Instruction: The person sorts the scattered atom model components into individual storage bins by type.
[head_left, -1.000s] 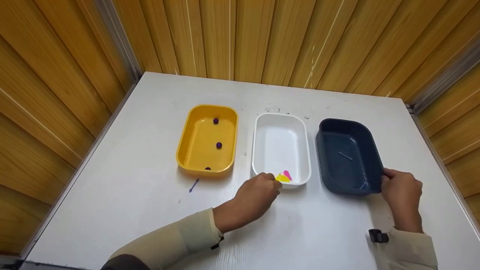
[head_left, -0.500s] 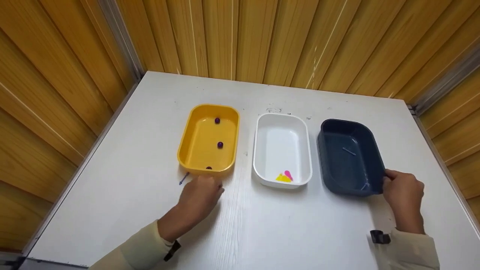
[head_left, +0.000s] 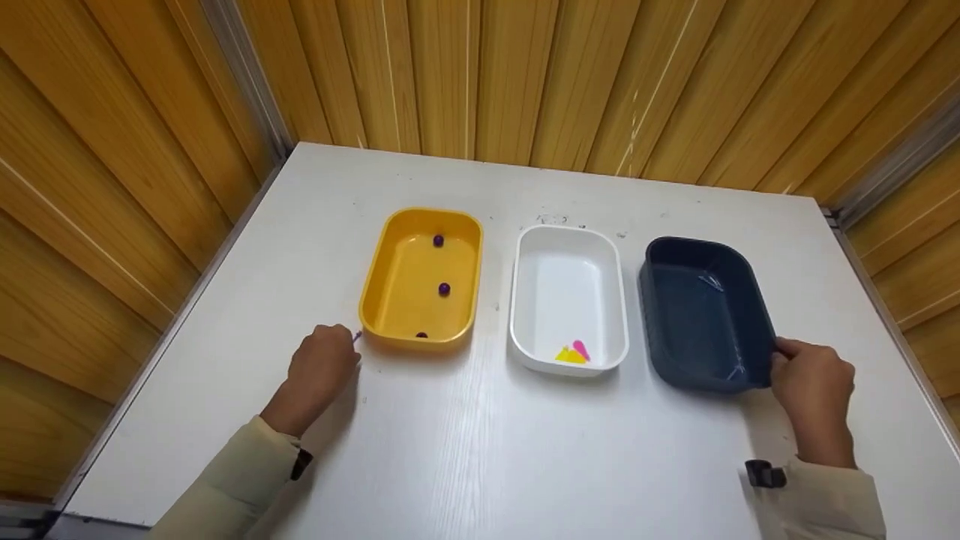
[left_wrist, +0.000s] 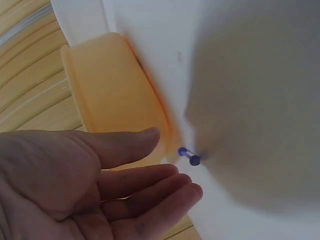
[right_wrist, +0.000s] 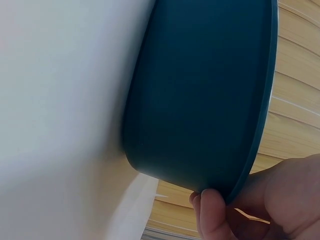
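Note:
In the head view my left hand is beside the near left corner of the yellow tray. A small purple rod with knobbed ends lies on the table there. The left wrist view shows the thumb and fingers apart, the rod just beyond the fingertips. My right hand pinches the near right corner of the dark blue tray; the right wrist view shows fingers at its rim. A thin pale blue stick lies toward the far end inside that tray.
A white tray stands between the other two, holding yellow and pink pieces at its near end. Several purple beads sit in the yellow tray. Wood-patterned walls border the white table.
My left hand has left the white tray and moved left past the yellow one. The purple rod has shifted left and away; the pale stick has slid farther back. My right hand stays put.

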